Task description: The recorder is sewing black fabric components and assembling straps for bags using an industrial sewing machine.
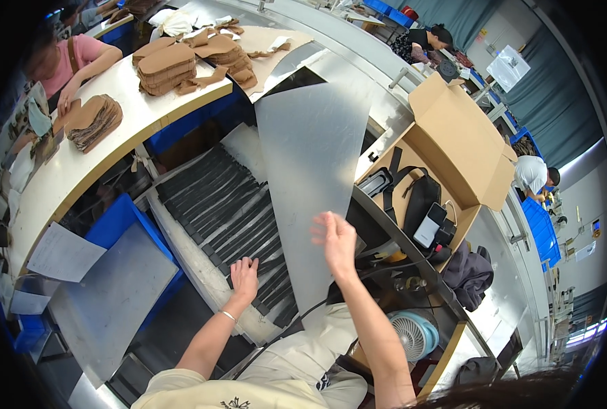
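Many dark strips (208, 191) lie side by side in rows on a pale, worn board (187, 262) in front of me. My left hand (244, 278) rests on the near part of these strips, its fingers laid over them; whether it pinches one is not visible. Right of the strips, a long grey metal sheet (310, 143) narrows toward my lap. Over its right edge is my right hand (336, 238), fingers bent, loosely apart and slightly blurred, with nothing seen in them.
A curved white table (106, 157) bears stacked brown pieces (167, 68); a person in pink works there. At right stands an open cardboard box (453, 143) with a bag and a white device. Below it are a dark cloth (467, 276) and a blue fan (412, 335). A blue bin (119, 218) stands left.
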Available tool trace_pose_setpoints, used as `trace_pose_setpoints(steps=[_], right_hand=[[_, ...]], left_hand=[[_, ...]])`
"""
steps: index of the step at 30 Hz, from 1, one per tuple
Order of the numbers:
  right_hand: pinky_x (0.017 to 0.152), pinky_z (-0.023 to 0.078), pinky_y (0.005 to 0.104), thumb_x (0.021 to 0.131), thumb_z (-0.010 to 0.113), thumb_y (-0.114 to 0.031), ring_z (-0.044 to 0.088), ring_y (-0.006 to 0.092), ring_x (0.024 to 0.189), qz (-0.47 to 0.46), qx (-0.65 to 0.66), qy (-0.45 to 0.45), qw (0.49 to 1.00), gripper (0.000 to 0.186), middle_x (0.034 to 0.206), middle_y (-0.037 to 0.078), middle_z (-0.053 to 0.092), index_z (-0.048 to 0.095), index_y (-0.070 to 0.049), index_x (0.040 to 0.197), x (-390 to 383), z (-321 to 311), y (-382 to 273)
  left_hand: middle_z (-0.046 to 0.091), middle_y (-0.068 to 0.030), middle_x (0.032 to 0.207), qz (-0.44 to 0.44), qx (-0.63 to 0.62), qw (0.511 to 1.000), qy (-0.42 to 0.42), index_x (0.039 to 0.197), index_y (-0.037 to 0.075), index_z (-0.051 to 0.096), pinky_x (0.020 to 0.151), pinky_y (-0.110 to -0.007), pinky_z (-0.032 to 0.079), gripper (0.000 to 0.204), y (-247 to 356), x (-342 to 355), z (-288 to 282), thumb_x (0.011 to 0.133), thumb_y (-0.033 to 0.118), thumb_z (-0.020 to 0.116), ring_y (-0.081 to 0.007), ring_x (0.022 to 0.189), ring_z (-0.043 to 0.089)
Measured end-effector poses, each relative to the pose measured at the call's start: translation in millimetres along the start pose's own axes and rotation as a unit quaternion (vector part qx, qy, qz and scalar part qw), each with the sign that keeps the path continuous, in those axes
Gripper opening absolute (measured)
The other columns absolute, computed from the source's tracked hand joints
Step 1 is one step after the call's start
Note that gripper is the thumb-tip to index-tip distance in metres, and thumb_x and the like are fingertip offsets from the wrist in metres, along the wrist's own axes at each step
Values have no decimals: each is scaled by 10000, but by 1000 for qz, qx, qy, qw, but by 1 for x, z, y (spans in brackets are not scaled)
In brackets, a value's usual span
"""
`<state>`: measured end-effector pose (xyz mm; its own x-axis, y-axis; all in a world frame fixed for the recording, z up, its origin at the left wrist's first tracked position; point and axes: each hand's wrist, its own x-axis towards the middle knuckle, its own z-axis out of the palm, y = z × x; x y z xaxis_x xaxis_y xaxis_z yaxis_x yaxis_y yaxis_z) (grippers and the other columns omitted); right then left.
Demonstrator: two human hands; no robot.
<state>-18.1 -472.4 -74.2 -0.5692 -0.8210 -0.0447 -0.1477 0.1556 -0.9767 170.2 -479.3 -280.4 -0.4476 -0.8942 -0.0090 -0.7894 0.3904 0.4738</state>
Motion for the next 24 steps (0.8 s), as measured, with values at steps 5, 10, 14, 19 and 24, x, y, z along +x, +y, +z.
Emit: trace_pose_setpoints(steps=[5, 10, 14, 19, 24], right_hand=[[593, 526, 283, 954, 431, -250, 655, 196, 774, 8, 36, -1, 999, 352, 929, 138, 653, 583, 53, 1049, -15, 18, 12], [600, 527, 290, 952, 434, -260, 652, 198, 780, 41, 72, -8, 997, 363, 941, 141, 653, 580, 53, 1063, -9, 11, 1], [610, 521, 291, 951, 437, -260, 649, 193, 785, 24, 54, -10, 998, 362, 936, 139, 653, 579, 52, 1066, -12, 6, -8], [607, 523, 284, 962, 430, -253, 652, 207, 805, -9, 7, -4, 1000, 353, 961, 148, 643, 564, 57, 1064, -19, -11, -20], [641, 525, 284, 962, 424, -248, 639, 194, 821, 11, 126, 20, 992, 356, 984, 144, 633, 552, 60, 1086, -18, -26, -43]], left_hand=[[425, -195, 1262, 126, -70, 987, 77, 1257, -75, 382, 1040, -483, 225, 467, 24, -16, 22, 831, 96, 465, -356, 1237, 329], [227, -258, 1416, 153, -94, 984, -14, 1324, -121, 260, 1093, -487, 130, 583, 74, -67, 50, 862, 187, 435, -379, 1342, 170], [187, -238, 1440, 170, 44, 979, -104, 1344, -104, 241, 1100, -485, 116, 608, 64, -60, 74, 834, 157, 448, -368, 1351, 154], [194, -188, 1453, 173, 119, 974, -80, 1347, -65, 275, 1101, -499, 87, 592, 66, -58, 80, 817, 126, 454, -336, 1365, 126], [289, -202, 1414, 113, -93, 988, -39, 1330, -72, 309, 1072, -456, 200, 528, 68, -60, 83, 870, 161, 420, -322, 1314, 274]])
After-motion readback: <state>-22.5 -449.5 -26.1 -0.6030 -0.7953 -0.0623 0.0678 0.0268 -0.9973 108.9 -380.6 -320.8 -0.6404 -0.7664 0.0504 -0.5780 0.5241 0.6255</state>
